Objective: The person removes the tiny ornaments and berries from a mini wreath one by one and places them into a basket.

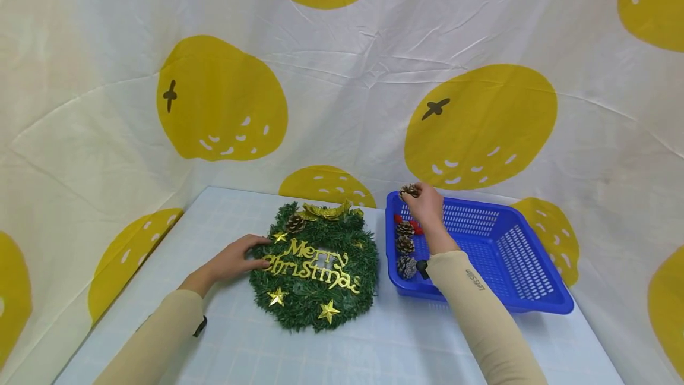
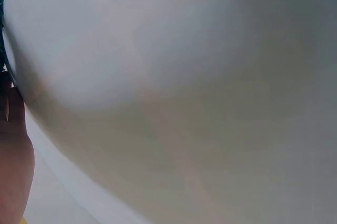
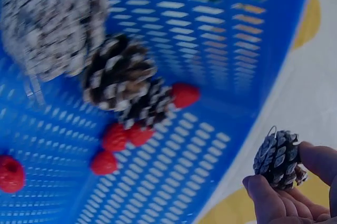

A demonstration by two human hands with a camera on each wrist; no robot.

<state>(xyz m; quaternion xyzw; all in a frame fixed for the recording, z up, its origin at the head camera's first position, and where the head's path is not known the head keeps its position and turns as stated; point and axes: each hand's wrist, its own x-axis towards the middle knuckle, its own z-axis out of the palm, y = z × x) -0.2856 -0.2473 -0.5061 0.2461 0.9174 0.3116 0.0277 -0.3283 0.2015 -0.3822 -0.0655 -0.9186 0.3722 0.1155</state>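
A pine cone point(image 3: 277, 159) is pinched between thumb and fingers of my right hand point(image 1: 428, 207), held up over the far left corner of the blue basket point(image 1: 534, 308). A thin wire loop sticks out of the cone in the right wrist view. My left hand point(image 1: 235, 259) rests at the left edge of a green wreath point(image 1: 315, 319), its fingertips among the needles. The wreath lies flat on the table, bearing gold "Merry Christmas" lettering point(image 1: 310, 266), gold stars point(image 1: 328, 312), a gold bow point(image 1: 326, 211) and one pine cone point(image 1: 295, 223). The left wrist view shows mostly tabletop.
Inside the basket, along its left side, lie several pine cones point(image 3: 118, 71) and red berries point(image 3: 115, 137). The pale blue table point(image 1: 235, 349) ends at a white curtain point(image 1: 342, 123) with yellow fruit prints, close behind the basket and wreath.
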